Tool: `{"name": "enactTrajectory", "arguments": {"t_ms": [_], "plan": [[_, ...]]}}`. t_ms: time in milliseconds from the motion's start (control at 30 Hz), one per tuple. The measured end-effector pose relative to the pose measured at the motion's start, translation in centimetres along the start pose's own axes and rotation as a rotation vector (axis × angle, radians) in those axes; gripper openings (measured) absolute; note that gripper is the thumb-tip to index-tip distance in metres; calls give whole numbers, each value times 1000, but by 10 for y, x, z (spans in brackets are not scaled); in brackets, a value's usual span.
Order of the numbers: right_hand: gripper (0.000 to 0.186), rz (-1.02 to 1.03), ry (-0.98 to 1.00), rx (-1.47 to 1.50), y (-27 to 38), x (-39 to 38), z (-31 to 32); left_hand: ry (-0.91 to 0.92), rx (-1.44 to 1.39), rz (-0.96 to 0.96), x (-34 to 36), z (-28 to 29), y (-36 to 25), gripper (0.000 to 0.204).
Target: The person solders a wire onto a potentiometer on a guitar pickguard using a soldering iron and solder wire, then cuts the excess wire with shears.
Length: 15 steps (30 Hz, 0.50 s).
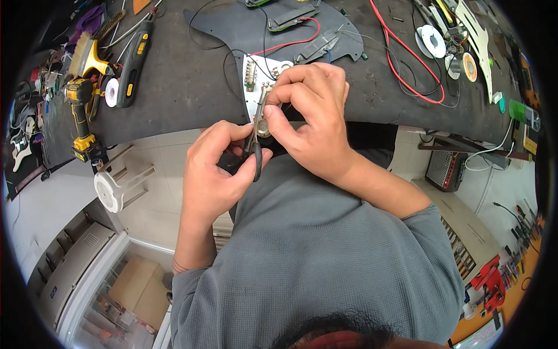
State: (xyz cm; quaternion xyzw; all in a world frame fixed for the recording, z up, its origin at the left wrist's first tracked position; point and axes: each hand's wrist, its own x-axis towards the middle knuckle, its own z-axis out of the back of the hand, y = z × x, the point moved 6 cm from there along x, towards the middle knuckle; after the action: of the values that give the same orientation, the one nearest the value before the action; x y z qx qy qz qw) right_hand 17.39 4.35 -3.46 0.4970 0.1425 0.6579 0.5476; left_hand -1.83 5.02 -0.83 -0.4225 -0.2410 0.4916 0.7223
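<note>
My left hand [218,160] is closed around black-handled scissors [257,163]; their narrow metal end points up toward my right fingertips. Bent over the work from the right, my right hand [311,110] pinches at the same spot, and its fingers hide what they grip. A small round metal part [263,128] shows just below those fingertips. Beneath and beyond my hands lies a shiny metal plate [251,104] with a small spring-like part [250,75] on it. It adjoins a dark guitar pickguard [232,29] carrying pickups [317,46] and loose wires.
On the left of the dark bench mat [174,75] lie a utility knife [135,67], a brush [84,55] and a yellow-black power driver [81,119]. Red cable [390,49] and wire spools [431,41] are at the right. A white stool [108,191] stands below the bench.
</note>
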Motion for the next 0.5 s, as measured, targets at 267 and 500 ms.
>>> {"name": "enactTrajectory", "arguments": {"t_ms": [267, 500], "plan": [[13, -3, 12, -3, -2, -1, 0, 4, 16, -29, 0, -1, 2, 37], [13, 9, 13, -11, -1, -1, 1, -16, -3, -28, -1, 0, 4, 39]]}}
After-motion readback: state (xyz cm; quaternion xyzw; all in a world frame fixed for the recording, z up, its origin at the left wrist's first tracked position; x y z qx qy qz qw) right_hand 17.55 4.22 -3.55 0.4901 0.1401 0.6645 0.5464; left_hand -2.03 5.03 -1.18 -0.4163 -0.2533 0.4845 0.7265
